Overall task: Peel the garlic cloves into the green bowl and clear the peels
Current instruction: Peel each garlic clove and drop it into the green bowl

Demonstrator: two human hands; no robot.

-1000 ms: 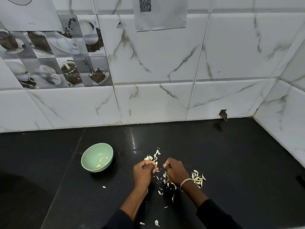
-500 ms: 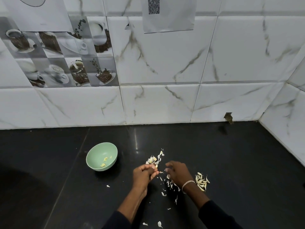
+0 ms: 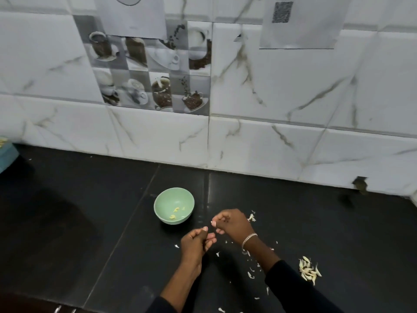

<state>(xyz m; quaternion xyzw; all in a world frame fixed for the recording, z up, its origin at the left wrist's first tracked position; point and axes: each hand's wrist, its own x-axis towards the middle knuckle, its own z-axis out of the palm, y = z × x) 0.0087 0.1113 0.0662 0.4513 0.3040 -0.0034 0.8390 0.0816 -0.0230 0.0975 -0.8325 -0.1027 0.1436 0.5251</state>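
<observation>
Both hands have shifted left toward the green bowl (image 3: 174, 205) compared with a second ago; the view has also swung left. The right hand (image 3: 230, 223) now sits just right of the bowl, fingers curled, fingertips pinched; what they pinch is too small to tell. The left hand (image 3: 195, 241) is below it, loosely fisted, thumb against forefinger; contents cannot be told.

The bowl stands on the black table (image 3: 90, 222) and holds a few yellowish peeled pieces (image 3: 174, 212). The unpeeled cloves (image 3: 308, 269) lie in a heap well to the right. Peel scraps (image 3: 250, 274) are scattered near the right forearm.

Judgement: a peeled clove is likely about to go in. Peeling is far from done; peels not yet cleared.
</observation>
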